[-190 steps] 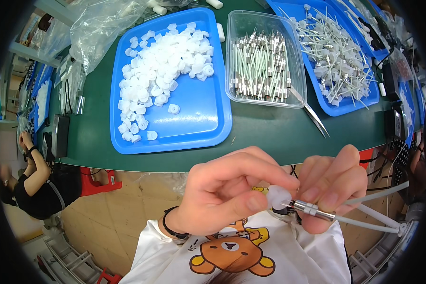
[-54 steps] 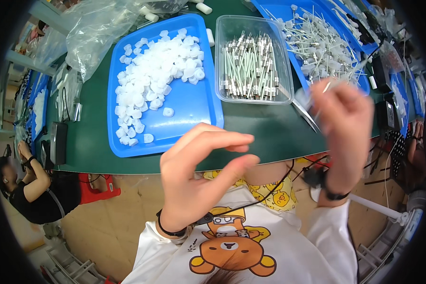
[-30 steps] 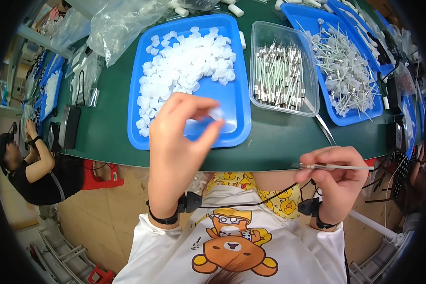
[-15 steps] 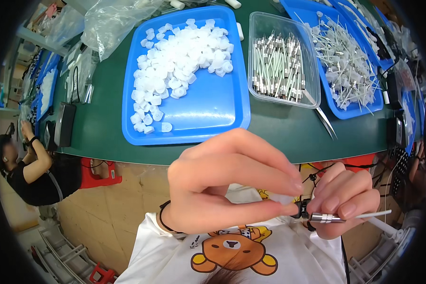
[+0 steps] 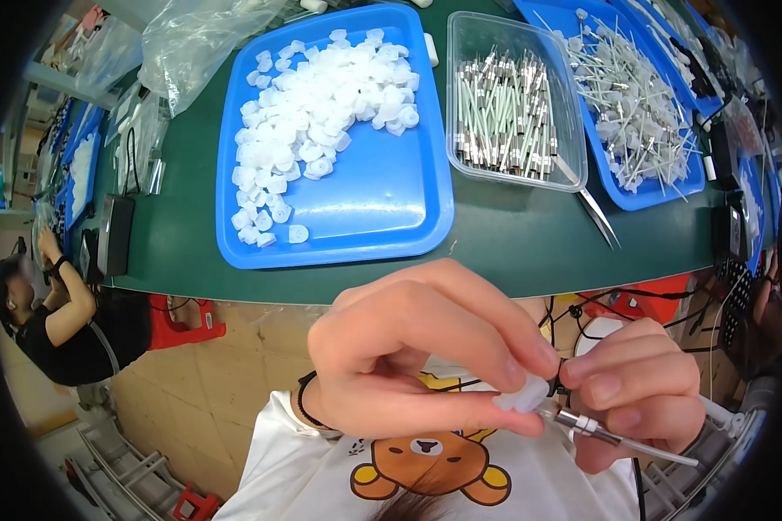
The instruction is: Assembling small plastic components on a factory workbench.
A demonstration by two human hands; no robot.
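Between the thumb and fingers of my left hand [image 5: 426, 347] is a small translucent white plastic cap [image 5: 523, 396]. My right hand [image 5: 639, 391] pinches a thin rod with a shiny metal sleeve [image 5: 582, 425] at one end and a pale tube trailing to the lower right. The sleeve's tip lies close to the cap; whether they touch I cannot tell. Both hands are in front of my chest, off the table's near edge. Beyond them, a blue tray [image 5: 365, 208] holds a heap of similar white caps [image 5: 321, 113].
A clear plastic box [image 5: 513, 178] of similar metal-ended rods stands right of the tray, with tweezers [image 5: 601, 219] beside it. Farther right, another blue tray [image 5: 630, 200] carries rods with caps. Clear plastic bags [image 5: 195, 56] lie far left. A person [image 5: 56, 321] sits at the left.
My right hand has shifted slightly down, and the rod now tilts with its tube end lower. The cap shows more plainly between my left fingers, close to the sleeve.
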